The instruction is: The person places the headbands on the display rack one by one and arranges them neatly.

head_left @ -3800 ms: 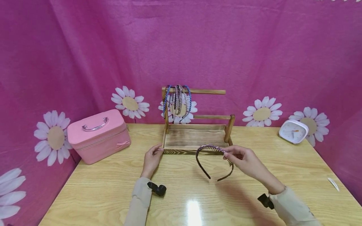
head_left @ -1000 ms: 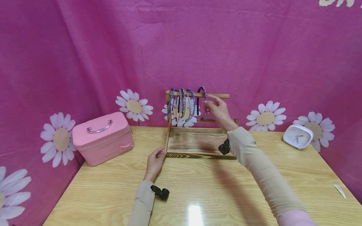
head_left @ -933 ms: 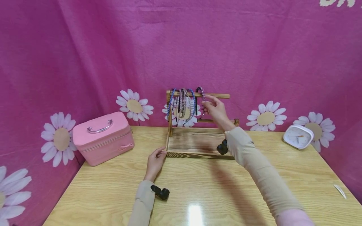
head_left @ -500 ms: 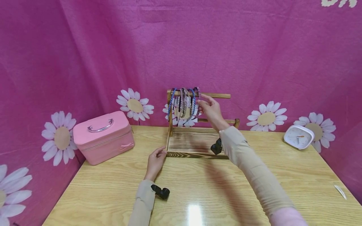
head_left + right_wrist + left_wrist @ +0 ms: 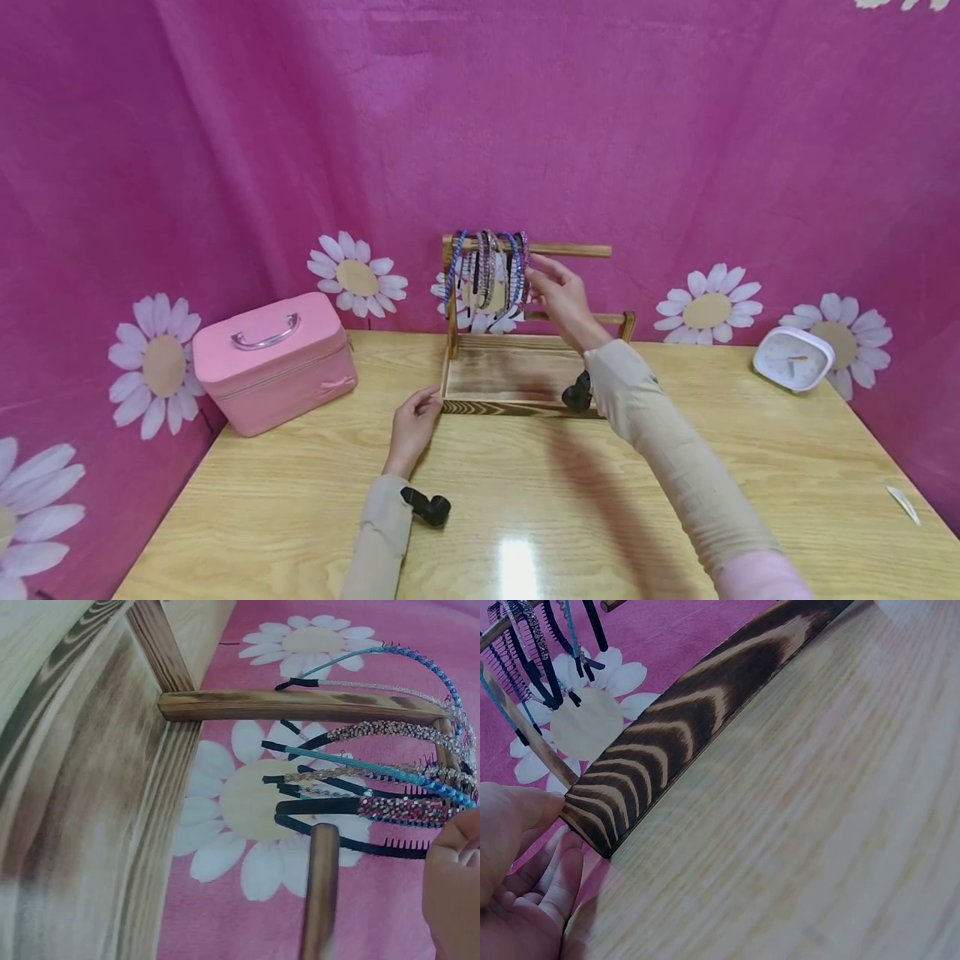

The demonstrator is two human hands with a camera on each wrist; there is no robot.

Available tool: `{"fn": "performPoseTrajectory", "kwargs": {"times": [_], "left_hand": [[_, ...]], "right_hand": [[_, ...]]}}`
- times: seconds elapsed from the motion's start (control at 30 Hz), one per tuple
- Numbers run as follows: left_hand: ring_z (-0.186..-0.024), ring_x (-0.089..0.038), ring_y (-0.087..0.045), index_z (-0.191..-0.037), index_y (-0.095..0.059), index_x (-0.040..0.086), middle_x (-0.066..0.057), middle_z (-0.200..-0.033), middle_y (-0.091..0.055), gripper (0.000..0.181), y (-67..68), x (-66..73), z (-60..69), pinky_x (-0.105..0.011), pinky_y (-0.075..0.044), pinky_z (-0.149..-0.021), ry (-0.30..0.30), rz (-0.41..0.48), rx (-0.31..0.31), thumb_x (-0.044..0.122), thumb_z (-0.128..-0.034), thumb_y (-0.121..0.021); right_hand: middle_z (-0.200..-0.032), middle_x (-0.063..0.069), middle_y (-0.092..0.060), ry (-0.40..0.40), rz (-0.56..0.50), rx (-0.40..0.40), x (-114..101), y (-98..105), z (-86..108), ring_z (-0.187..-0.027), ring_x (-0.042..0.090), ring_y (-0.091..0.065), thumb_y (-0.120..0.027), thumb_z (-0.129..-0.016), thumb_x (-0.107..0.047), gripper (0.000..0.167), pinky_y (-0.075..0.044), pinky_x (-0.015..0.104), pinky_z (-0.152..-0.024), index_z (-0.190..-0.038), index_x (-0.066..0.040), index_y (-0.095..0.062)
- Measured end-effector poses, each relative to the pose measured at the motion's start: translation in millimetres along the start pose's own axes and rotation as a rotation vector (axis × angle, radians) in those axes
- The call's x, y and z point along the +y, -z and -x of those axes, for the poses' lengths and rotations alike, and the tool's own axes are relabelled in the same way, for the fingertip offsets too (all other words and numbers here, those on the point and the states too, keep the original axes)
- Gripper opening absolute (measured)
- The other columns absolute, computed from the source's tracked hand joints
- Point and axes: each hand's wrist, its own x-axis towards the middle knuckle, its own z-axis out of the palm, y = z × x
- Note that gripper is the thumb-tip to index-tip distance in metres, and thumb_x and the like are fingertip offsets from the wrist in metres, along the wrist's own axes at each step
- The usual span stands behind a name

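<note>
A wooden headband rack [image 5: 521,409] with a shallow tray base and two horizontal bars stands on the table. Several headbands, among them a blue one [image 5: 453,271], hang bunched at the left of its upper bar. My right hand [image 5: 564,302] pinches the side of a purple jewelled headband [image 5: 524,250], rightmost of the bunch; its glittering band and black teeth show in the right wrist view, where most of the hand is cut off. My left hand [image 5: 412,427] holds the tray's front left corner, thumb and fingers at the edge [image 5: 604,817] in the left wrist view.
A pink case [image 5: 273,362] with a silver handle sits at the left. Towards the back right is a white clock [image 5: 793,358]. A small white object [image 5: 903,505] lies near the right table edge. A magenta cloth with daisies hangs behind.
My right hand has carried the purple headband from in front of the rack onto the upper bar, then slid it left against the others. My left hand stays at the tray corner.
</note>
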Motion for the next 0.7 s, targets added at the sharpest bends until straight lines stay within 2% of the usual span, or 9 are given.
{"fn": "performPoseTrajectory", "kwargs": {"times": [0.13, 0.27, 0.47, 0.6, 0.7], "left_hand": [[-0.084, -0.005, -0.059, -0.121, -0.066, -0.001, -0.020, -0.107, -0.069, 0.028, 0.3, 1.8, 0.9, -0.019, -0.046, -0.078, -0.005, 0.001, -0.008, 0.008, -0.0958, -0.058], [-0.083, -0.003, -0.058, -0.122, -0.066, 0.000, -0.020, -0.107, -0.069, 0.028, 2.2, 4.0, 2.1, -0.019, -0.046, -0.078, 0.002, 0.009, -0.009, 0.007, -0.0955, -0.058], [-0.089, -0.009, -0.060, -0.123, -0.066, 0.002, -0.018, -0.109, -0.068, 0.030, 5.7, 5.4, 0.2, -0.020, -0.046, -0.081, 0.020, 0.002, -0.003, 0.010, -0.0960, -0.058], [-0.086, -0.004, -0.058, -0.123, -0.066, 0.002, -0.018, -0.109, -0.068, 0.029, 7.3, 3.8, -1.3, -0.020, -0.046, -0.080, 0.024, 0.000, 0.000, 0.010, -0.0960, -0.058], [-0.085, -0.003, -0.058, -0.123, -0.066, 0.001, -0.019, -0.109, -0.068, 0.029, 8.4, 2.5, -1.5, -0.018, -0.045, -0.079, 0.025, -0.001, 0.005, 0.009, -0.0962, -0.058]], "right_hand": [[-0.089, -0.010, -0.064, -0.005, -0.062, -0.006, 7, 10, 9.0, -0.067, 0.002, -0.052, -0.052, -0.099, -0.008, 0.048, -0.046, 0.013, -0.062, -0.145, -0.002, -0.042], [-0.097, -0.012, -0.065, -0.044, -0.097, -0.019, 17, 22, 22.4, -0.068, 0.001, -0.051, -0.050, -0.101, -0.008, 0.048, -0.045, 0.012, -0.063, -0.147, -0.001, -0.039], [-0.102, -0.011, -0.064, -0.069, -0.128, -0.019, 34, 38, 42.7, -0.070, 0.002, -0.052, -0.049, -0.102, -0.009, 0.046, -0.045, 0.013, -0.066, -0.146, 0.000, -0.039], [-0.097, -0.016, -0.065, -0.064, -0.054, 0.024, 50, 55, 58.6, -0.073, 0.002, -0.054, -0.053, -0.101, -0.015, 0.042, -0.047, 0.014, -0.068, -0.141, -0.002, -0.046], [-0.092, -0.023, -0.064, -0.042, 0.082, 0.078, 60, 71, 73.0, -0.075, -0.001, -0.057, -0.054, -0.101, -0.021, 0.042, -0.049, 0.014, -0.071, -0.138, -0.003, -0.049]]}}
